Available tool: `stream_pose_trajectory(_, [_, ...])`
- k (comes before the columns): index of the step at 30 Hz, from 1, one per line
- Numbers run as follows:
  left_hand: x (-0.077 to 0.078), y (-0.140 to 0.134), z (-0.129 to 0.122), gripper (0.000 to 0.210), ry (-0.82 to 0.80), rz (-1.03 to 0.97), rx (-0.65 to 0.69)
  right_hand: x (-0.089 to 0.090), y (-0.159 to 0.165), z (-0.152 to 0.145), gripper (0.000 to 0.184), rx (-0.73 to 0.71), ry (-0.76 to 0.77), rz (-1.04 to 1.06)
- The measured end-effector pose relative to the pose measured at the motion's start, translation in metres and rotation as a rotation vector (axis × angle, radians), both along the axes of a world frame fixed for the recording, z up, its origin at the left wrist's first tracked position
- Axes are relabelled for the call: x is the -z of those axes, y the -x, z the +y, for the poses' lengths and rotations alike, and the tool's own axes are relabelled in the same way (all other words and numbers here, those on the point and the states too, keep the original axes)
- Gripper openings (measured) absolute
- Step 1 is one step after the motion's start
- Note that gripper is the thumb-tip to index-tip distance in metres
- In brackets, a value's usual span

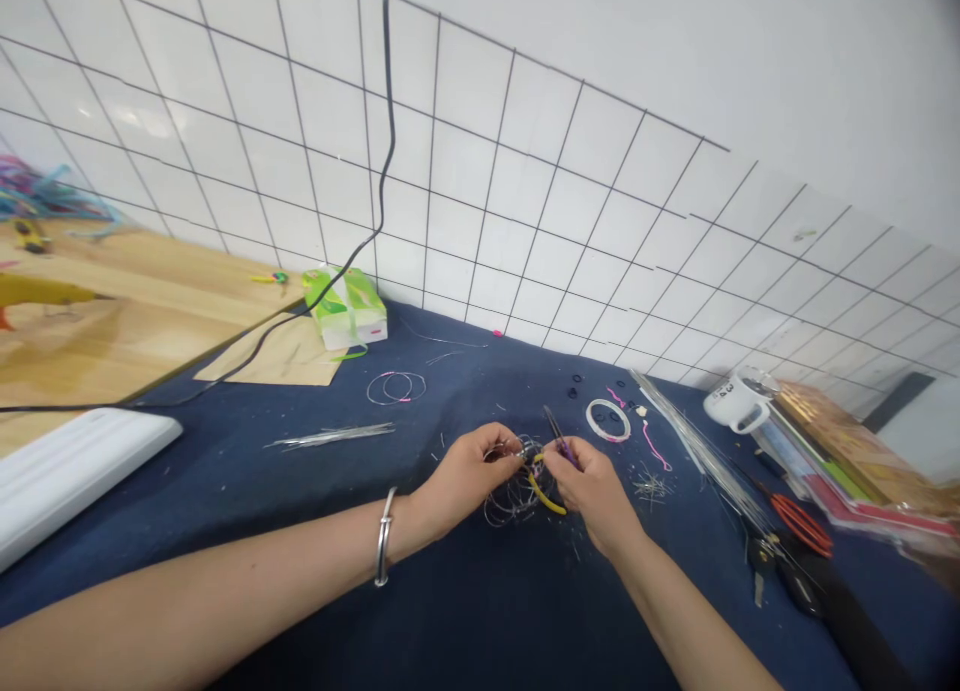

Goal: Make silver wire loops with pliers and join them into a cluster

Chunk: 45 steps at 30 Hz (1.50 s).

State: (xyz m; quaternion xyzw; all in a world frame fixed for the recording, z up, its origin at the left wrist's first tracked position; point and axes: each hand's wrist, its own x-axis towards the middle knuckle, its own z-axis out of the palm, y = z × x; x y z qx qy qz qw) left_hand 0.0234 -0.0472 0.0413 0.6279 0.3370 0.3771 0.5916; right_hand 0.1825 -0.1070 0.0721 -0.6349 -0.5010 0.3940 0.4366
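My left hand [465, 476], with a silver bangle [385, 537] on its wrist, pinches a tangled piece of thin silver wire [514, 491] over the dark blue cloth [315, 531]. Touching the same wire piece, my right hand [592, 486] grips small pliers [556, 441] with yellow and purple handles. The two hands meet at the middle of the cloth. The pliers' jaws are partly hidden by my fingers.
Straight wire pieces [330, 435], wire loops [396, 387], a white tape ring [608, 419] and a long wire bundle [690, 433] lie around. Red-handled scissors [801, 523], a white mug [739, 399] and coloured sheets sit right. A green-white box [346, 309] and a black cable [375, 191] are at the back.
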Motion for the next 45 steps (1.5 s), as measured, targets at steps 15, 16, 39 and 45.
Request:
stream_pose_trajectory(15, [0.003,0.003,0.008,0.014,0.114,-0.214,-0.144,0.022,-0.002,-0.003,0.042,-0.172,0.033,-0.342])
stream_pose_trajectory(16, [0.003,0.003,0.007,0.015,0.114,-0.217,-0.140,0.022,-0.002,-0.002,0.042,-0.172,0.033,-0.344])
stream_pose_trajectory(39, [0.004,0.003,0.009,0.014,0.027,-0.157,-0.160,0.020,0.000,-0.003,0.045,-0.138,0.018,-0.296])
stream_pose_trajectory(45, [0.005,0.003,0.009,0.014,-0.043,-0.109,-0.174,0.020,0.000,-0.003,0.046,-0.146,0.037,-0.273])
